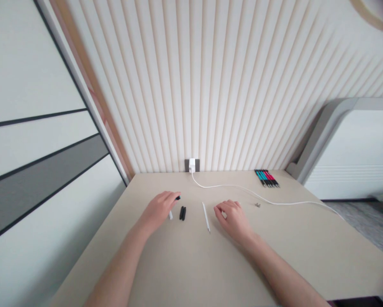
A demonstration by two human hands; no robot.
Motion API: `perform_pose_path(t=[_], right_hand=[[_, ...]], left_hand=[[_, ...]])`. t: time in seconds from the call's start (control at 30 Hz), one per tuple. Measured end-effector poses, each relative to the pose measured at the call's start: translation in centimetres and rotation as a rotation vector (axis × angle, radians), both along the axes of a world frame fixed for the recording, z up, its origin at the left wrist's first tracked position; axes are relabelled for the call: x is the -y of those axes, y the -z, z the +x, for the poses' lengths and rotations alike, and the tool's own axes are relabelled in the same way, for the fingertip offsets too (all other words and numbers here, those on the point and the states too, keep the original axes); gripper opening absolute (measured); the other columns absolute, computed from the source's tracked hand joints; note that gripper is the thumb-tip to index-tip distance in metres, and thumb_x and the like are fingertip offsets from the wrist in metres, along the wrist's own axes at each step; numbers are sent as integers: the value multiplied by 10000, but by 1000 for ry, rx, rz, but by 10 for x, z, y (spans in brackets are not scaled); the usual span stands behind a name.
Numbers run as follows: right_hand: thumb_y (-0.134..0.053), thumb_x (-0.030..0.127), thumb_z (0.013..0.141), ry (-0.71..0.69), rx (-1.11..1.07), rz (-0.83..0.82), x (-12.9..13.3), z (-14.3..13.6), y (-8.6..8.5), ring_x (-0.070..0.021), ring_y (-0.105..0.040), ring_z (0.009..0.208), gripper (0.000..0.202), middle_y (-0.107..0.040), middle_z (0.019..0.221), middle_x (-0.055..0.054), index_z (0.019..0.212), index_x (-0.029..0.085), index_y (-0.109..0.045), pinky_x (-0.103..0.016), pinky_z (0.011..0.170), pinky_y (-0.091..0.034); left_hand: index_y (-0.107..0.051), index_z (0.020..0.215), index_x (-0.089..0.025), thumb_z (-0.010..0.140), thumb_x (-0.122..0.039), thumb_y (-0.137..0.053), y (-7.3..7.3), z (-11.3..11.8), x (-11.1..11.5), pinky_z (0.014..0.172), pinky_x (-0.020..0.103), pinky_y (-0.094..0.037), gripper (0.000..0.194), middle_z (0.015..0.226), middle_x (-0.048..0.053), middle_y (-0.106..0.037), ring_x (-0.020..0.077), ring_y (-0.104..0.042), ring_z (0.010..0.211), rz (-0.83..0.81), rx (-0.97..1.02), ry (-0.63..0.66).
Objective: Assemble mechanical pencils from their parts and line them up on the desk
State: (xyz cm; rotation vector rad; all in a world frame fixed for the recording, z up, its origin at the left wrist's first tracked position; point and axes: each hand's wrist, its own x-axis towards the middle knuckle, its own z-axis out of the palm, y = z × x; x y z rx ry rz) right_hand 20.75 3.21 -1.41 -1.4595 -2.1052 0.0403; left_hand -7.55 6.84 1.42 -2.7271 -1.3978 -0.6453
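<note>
Pinched in the fingers of my left hand [158,209] is a small black piece [178,198]. A white stick-like piece [170,215] lies beside and partly under that hand. Just right of it, two black pen parts [183,213] rest side by side on the table. A thin white rod [206,217] lies between my two hands. My right hand [232,216] rests on the table to the right of the rod, its fingers curled; whether anything is inside them is hidden.
Several blue, red and black pens [267,178] lie in a row at the back right of the table [178,264]. Small metallic bits [257,205] sit near a white cable [274,203], which runs from a charger [192,165] at the wall.
</note>
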Motion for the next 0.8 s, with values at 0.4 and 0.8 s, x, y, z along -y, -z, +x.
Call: perform_pose_path(t=[0.4,0.8], right_hand=[[-466,277,906,313,68,-106,-38,85,5,-209,-601,851,243,-696,852,-58,844,207,-691,-301,773,-368],[-536,349,867,243,160,-248,-29,83,4,-260,-578,1034,232,-678,1069,-67,1002,246,-695,-370,852,-374]], left_hand=[[-545,1173,-204,914,-123,-507,18,58,22,854,348,-470,274,1011,59,-661,185,-591,933,177,248,254],[-464,1277,-201,921,-190,-518,25,53,18,855,351,-499,360,1027,72,-644,186,-612,939,151,333,154]])
